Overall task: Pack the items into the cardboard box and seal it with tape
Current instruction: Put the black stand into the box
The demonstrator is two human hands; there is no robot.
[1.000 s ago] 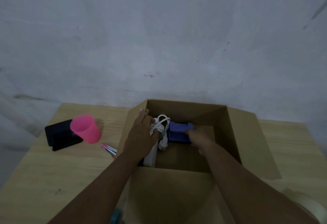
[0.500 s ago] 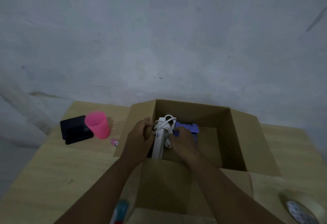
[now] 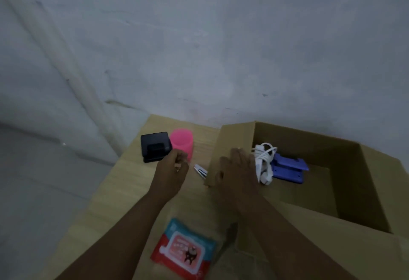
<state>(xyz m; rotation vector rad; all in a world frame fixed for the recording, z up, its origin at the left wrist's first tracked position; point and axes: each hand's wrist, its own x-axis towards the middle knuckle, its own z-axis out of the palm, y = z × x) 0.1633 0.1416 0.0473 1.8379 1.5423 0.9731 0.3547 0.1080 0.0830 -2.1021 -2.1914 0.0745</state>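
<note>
An open cardboard box [image 3: 309, 134] stands on the right of the wooden table. Inside it, against the left wall, lie a white power strip with a coiled cord [image 3: 263, 162] and a blue-purple device [image 3: 287, 169]. My right hand [image 3: 238, 169] lies with straight fingers on the box's left wall, beside the power strip. Out over the table, my left hand [image 3: 172, 169] hovers with loosely curled fingers that hold nothing, just in front of a pink cup [image 3: 182, 142] and a black device [image 3: 155, 147].
A small pink and silver item [image 3: 200, 171] lies between my left hand and the box. A red and teal wipes packet [image 3: 186, 248] sits near the table's front. The table's left edge [image 3: 124, 158] drops off beside the black device; a grey wall is behind.
My left hand has come out of the box and moved left toward the pink cup. My right hand has shifted from the blue-purple device to the box's left wall. The view has swung left.
</note>
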